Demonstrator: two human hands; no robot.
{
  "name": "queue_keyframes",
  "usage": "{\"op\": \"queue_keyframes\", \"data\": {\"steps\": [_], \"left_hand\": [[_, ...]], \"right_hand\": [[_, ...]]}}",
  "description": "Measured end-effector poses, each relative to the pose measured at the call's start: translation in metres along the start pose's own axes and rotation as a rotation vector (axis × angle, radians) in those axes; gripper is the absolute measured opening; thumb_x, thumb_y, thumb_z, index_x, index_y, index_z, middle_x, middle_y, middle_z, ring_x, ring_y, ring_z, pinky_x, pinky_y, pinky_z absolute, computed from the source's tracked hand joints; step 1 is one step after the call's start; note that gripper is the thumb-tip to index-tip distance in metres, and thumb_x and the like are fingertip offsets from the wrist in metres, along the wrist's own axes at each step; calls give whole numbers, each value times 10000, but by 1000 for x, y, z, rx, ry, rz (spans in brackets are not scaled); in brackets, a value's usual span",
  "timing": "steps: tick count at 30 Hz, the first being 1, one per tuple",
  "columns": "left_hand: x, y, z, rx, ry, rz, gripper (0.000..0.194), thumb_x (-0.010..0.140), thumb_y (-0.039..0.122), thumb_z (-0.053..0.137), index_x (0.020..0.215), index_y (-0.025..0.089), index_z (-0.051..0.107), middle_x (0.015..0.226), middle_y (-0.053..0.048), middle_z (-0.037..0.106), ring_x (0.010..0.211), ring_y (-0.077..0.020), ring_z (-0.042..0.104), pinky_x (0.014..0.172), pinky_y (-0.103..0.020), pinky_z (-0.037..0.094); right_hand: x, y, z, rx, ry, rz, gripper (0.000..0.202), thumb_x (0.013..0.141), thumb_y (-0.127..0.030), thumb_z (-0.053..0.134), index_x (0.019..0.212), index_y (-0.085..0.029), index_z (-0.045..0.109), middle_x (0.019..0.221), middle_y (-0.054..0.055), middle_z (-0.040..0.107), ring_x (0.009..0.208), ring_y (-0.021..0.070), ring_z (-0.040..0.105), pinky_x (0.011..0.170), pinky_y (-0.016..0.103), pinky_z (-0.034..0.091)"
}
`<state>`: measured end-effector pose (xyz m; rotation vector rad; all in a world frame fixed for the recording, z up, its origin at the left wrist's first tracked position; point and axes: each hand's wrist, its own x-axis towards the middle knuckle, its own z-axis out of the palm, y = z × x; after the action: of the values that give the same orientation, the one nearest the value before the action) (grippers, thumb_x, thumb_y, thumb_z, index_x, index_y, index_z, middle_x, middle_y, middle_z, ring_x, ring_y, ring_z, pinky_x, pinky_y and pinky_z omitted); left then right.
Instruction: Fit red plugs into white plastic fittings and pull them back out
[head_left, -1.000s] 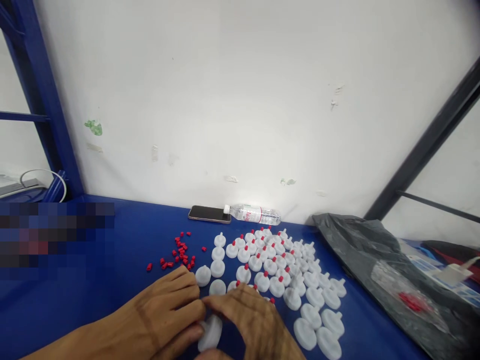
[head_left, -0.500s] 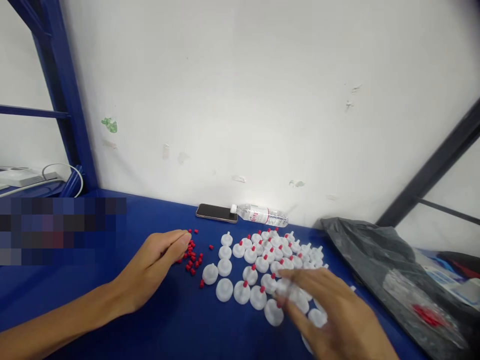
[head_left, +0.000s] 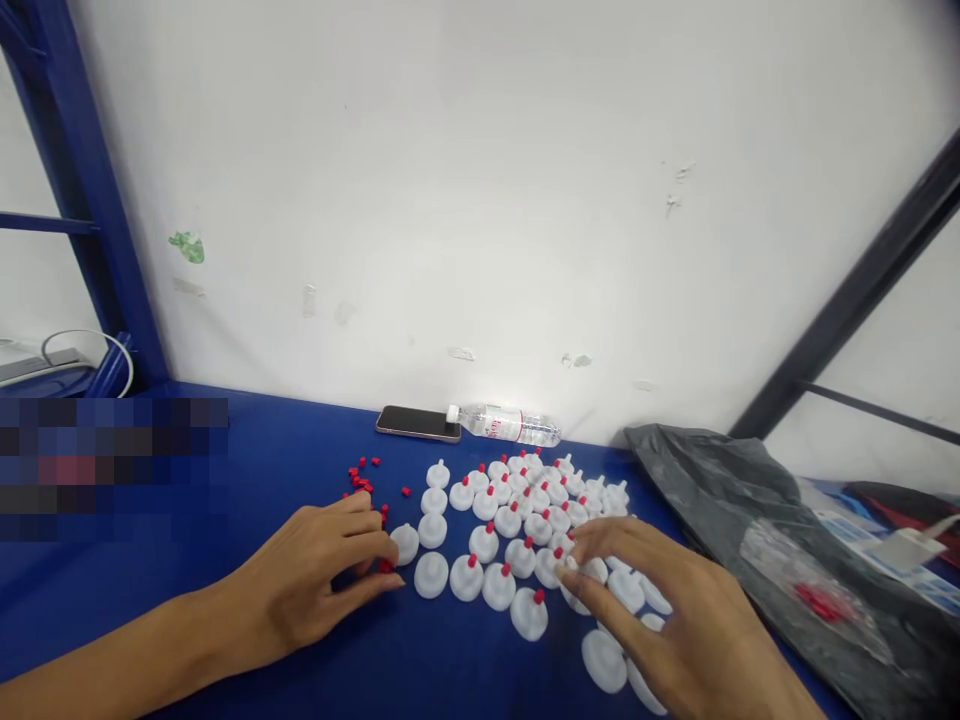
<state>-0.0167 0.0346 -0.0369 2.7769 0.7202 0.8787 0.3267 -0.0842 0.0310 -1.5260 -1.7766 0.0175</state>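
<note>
My left hand (head_left: pixel 330 565) is over the small red caps (head_left: pixel 362 485), fingers bent. Its thumb and fingertips close around a red cap (head_left: pixel 385 566) beside the white spouted discs (head_left: pixel 431 575). To the right, my right hand (head_left: pixel 667 605) has its thumb and index finger pinched at the spout of a white disc (head_left: pixel 576 597), which the fingers partly cover. Many discs around it carry red caps on their spouts, such as the capped disc (head_left: pixel 529 617) in front. Other discs at the right and in the left column have bare spouts.
A phone (head_left: pixel 418 423) and a clear plastic bottle (head_left: pixel 510 424) lie along the wall at the back of the blue table (head_left: pixel 277 440). On the right are a dark grey plastic sheet (head_left: pixel 690 500) and a clear bag (head_left: pixel 810 590) holding red pieces. Blue frame posts stand at both sides.
My left hand has come down and toward me, its fingers now at a red cap near the discs. My right hand has gone from a capped disc to a bare-spouted one. The view has shifted slightly.
</note>
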Motion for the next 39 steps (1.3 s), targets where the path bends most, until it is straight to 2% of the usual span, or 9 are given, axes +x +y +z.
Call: {"op": "queue_keyframes", "data": {"steps": [6,9,14,23,27,32,34,37,39], "left_hand": [[1,-2,-1,43,-21,3,121,1050,213,660,968,278,721,725,24,665,723,-206,564,639,-320,395],[2,-1,-2,71,-46,-8,162,1051,197,627,935,270,714,734,18,666,732,-208,559,634,-325,378],[2,-1,-1,108,-24,2,215,1036,154,596,884,256,708,714,10,661,727,-210,540,627,-338,369],[3,-6,-2,129,1,-35,212,1015,119,585,941,259,726,730,9,647,762,-219,560,626,-323,371],[3,-3,-5,135,7,-98,228,1016,115,565,972,256,739,747,9,643,791,-223,580,649,-321,397],[3,1,-8,156,-20,-159,192,1023,132,583,970,245,729,765,4,654,805,-228,586,659,-331,395],[3,-1,-7,160,-17,-154,186,1026,150,581,956,246,724,753,5,650,786,-228,579,646,-330,387],[3,-5,-4,156,-9,-135,186,1024,172,572,956,256,723,738,9,641,756,-227,575,636,-322,389],[3,-6,-3,152,-4,-129,188,1020,176,572,964,265,728,730,13,639,750,-226,583,635,-319,398]], "right_hand": [[-4,14,3,-36,-209,-18,83,903,-337,741,828,-348,775,806,-37,808,636,184,762,663,280,646],[-7,15,8,-80,-217,31,115,871,-296,699,797,-346,771,784,-40,798,609,192,753,644,309,633],[-2,14,9,-146,-387,76,141,850,-279,696,794,-350,804,788,-15,828,666,229,796,646,330,647],[-3,20,12,-133,-416,119,212,787,-194,704,841,-356,829,785,-33,844,723,225,816,694,303,644],[-2,19,7,-106,-378,161,134,870,-326,688,896,-346,818,786,-28,840,681,223,797,678,323,642],[6,16,3,-212,-274,253,324,994,-489,557,1087,-340,830,822,-13,845,636,228,774,658,371,614],[10,17,6,-262,-314,289,351,994,-471,572,1175,-325,835,926,2,870,764,248,819,726,383,625],[16,19,12,-284,-357,312,310,978,-432,612,1130,-328,861,993,15,878,972,287,836,793,389,628],[17,18,13,-265,-367,312,268,962,-422,629,1031,-340,874,973,17,875,926,289,831,766,388,622]]}}
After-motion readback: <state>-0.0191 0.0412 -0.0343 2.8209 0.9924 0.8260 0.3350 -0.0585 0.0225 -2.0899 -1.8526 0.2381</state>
